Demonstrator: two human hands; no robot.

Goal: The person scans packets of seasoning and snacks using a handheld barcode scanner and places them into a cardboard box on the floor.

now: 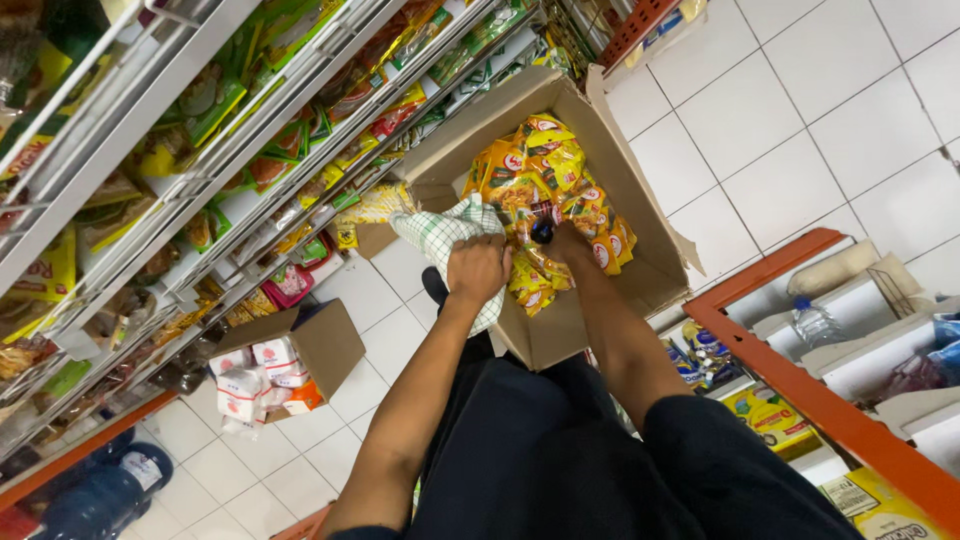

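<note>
Far left, shelves (pixel 150 170) crammed with packets; lower down, a small box (pixel 300 350) of white bags on the floor tiles (pixel 780 110). Centre, left hand (pixel 478 268) clenched tight on a checked cloth (pixel 440 232) at the edge of the big cardboard box (pixel 640 215) – soft, limp, best bunched. Right hand (pixel 566 243) down among yellow packets (pixel 540 180) – light, crinkly, likely slippery; edges the best hold. Fingers buried, so grasp impossible to tell. Dark round thing beside it unclear.

Bright, even overhead light, with soft glare on the white tiled floor (pixel 800 110). The tilted metal shelves (pixel 150 150) at far left bend and blur towards the edge.
</note>
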